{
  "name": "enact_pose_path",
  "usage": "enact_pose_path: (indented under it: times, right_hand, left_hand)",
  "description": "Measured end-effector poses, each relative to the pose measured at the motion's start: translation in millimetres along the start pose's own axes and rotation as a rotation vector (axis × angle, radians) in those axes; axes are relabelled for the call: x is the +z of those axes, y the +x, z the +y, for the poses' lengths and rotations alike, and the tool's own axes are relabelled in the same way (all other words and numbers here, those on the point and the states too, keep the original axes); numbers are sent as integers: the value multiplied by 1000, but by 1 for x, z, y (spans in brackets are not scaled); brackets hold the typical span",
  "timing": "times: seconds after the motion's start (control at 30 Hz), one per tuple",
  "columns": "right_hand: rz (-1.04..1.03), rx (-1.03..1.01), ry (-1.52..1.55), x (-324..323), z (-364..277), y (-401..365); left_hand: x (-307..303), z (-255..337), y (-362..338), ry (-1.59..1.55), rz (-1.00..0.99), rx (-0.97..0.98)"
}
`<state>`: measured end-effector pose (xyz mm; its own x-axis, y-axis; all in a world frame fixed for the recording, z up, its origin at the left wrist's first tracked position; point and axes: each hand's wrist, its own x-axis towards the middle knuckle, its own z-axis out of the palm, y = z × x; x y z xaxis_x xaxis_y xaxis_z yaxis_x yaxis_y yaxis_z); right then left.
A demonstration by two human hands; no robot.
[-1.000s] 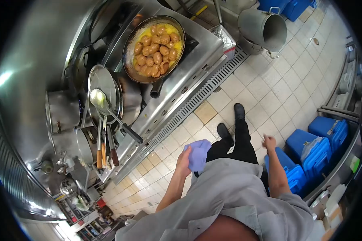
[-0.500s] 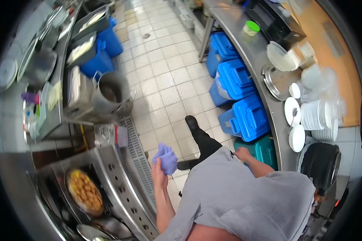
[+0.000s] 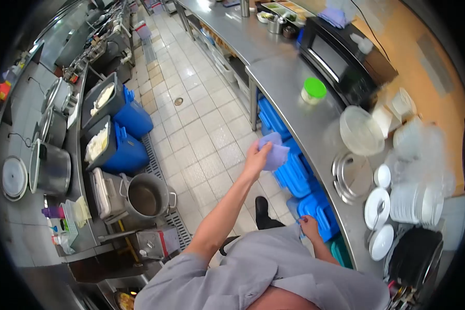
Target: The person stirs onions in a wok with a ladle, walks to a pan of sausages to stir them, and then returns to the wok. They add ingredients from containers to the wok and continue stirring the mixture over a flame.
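Note:
Out in front of me, my left hand (image 3: 257,156) is closed on a folded purple cloth (image 3: 275,152), whose loose end hangs past the fingers. It is over the tiled floor, a little left of the steel counter (image 3: 289,111). Low at my right side, my right hand (image 3: 309,227) is near the hem of my grey shirt (image 3: 243,274), its fingers curled. What those fingers hold, if anything, is hidden. Just beyond that hand is a blue lidded bin (image 3: 318,209).
A green-lidded tub (image 3: 313,90), a microwave (image 3: 338,62) and stacked white plates (image 3: 411,204) stand on the right counter. On the left are a large pot (image 3: 145,196) and blue bins (image 3: 132,150) beside grey tubs. A floor drain (image 3: 179,101) lies in the aisle.
My left hand has carried the purple cloth forward and to the right, from beside the stove toward the counter. The view has shifted forward, so the stove is mostly out of sight.

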<state>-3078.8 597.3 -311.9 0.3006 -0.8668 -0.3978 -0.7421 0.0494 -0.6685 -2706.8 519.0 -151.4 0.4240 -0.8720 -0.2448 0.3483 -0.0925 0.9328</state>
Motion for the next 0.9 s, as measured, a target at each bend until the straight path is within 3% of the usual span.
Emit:
enact_pose_path:
  times: [0.07, 0.13, 0.2, 0.33, 0.37, 0.43, 0.47, 0.53, 0.6, 0.63, 0.8, 0.9]
  right_hand:
    - [-40, 36, 155, -8, -79, 29]
    - [-84, -95, 100, 9, -117, 79]
    - [-135, -203, 66, 13, -192, 115]
    - [-81, -292, 41, 47, -270, 201]
    - [-95, -244, -32, 54, -277, 219]
    - [-109, -150, -174, 62, -282, 254]
    - [-51, -58, -101, 76, -263, 264]
    - [37, 126, 27, 102, -239, 280]
    - [-63, 263, -89, 128, -264, 304]
    - [-129, 288, -161, 139, -277, 315]
    - [-295, 332, -323, 179, -356, 390]
    - [-369, 340, -395, 210, -396, 445]
  left_hand:
    - [18, 36, 51, 16, -33, -55]
    - [26, 39, 119, 40, -67, 11]
    - [33, 72, 169, -51, -164, -49]
    - [12, 53, 280, 365, -37, 225]
    - [-5, 53, 290, 507, -20, 301]
    - [-49, 78, 297, 442, -190, 246]
    - [-69, 73, 314, 504, -197, 311]
    - [-113, 110, 322, 454, -267, 191]
    - [-155, 152, 353, 492, -381, 81]
    - [-174, 155, 373, 396, -335, 198]
    - [-290, 223, 493, 439, -218, 206]
    - [-387, 224, 588, 414, -141, 208]
